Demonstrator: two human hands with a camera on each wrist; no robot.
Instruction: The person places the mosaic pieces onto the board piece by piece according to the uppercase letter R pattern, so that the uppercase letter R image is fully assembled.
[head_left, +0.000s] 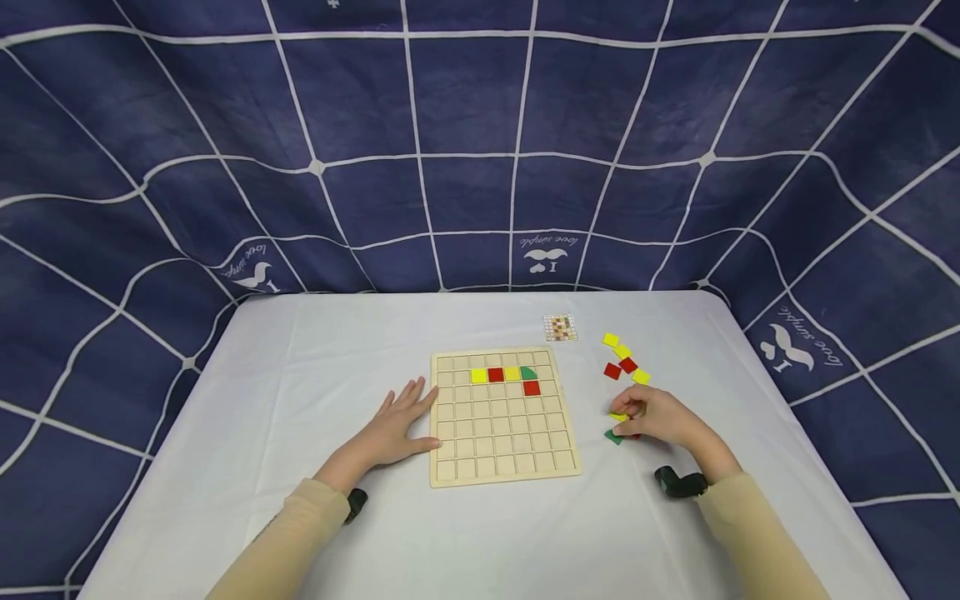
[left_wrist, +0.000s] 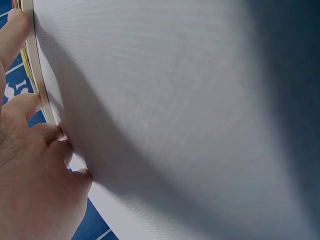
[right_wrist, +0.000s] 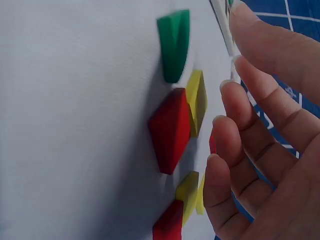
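A pale wooden grid board (head_left: 465, 471) lies on the white table. On it sit two yellow squares, two red squares (head_left: 532, 388) and a green quarter-round tile (head_left: 528, 373). My left hand (head_left: 393, 429) rests spread at the board's left side, thumb and a finger touching its edge. Over loose tiles right of the board hovers my right hand (head_left: 656, 417), fingers slightly bent. Near its fingertips are a green tile (right_wrist: 175, 47), a yellow tile (right_wrist: 198, 102) and a red tile (right_wrist: 171, 132). In the right wrist view, thumb and index tip are apart, with no tile visibly pinched.
Farther back on the right lie more loose tiles, yellow (head_left: 611, 339) and red (head_left: 612, 372). A small printed pattern card (head_left: 560, 327) lies behind the board. Dark blue cloth (head_left: 465, 192) with white lines hangs around the table.
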